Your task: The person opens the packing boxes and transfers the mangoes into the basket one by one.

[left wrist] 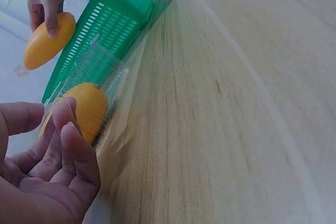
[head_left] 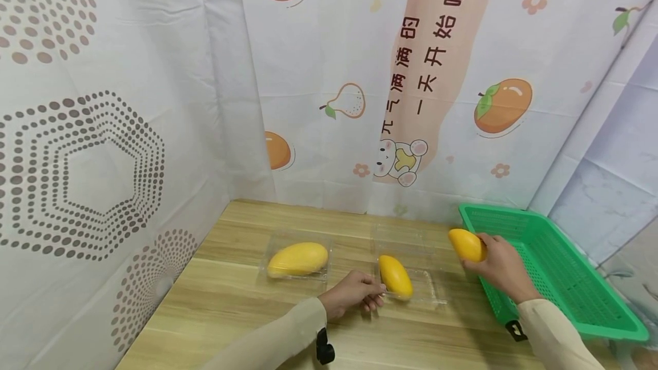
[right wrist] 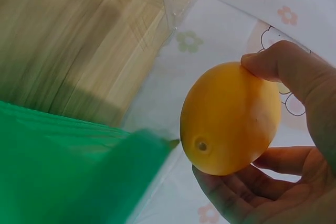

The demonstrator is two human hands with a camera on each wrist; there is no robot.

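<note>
My right hand [head_left: 501, 264] grips a yellow mango [head_left: 466, 245] above the table, beside the green basket's left rim. In the right wrist view, thumb and fingers wrap the mango [right wrist: 231, 119] from opposite sides, its stem scar showing. My left hand [head_left: 354, 294] pinches the near left corner of an open clear plastic clamshell box [head_left: 424, 285]. A second mango [head_left: 396, 277] lies in the left part of that box, its lid tilted back behind. Further left, another clear box [head_left: 325, 278] holds a third, paler mango [head_left: 298, 259].
The green slotted basket [head_left: 576, 278] stands at the table's right side. Printed cloth [head_left: 319, 181] hangs along the back edge of the wooden table [head_left: 226, 301], and more cloth [head_left: 190, 198] hangs at the left. A black wrist strap [head_left: 324, 347] sits on my left sleeve.
</note>
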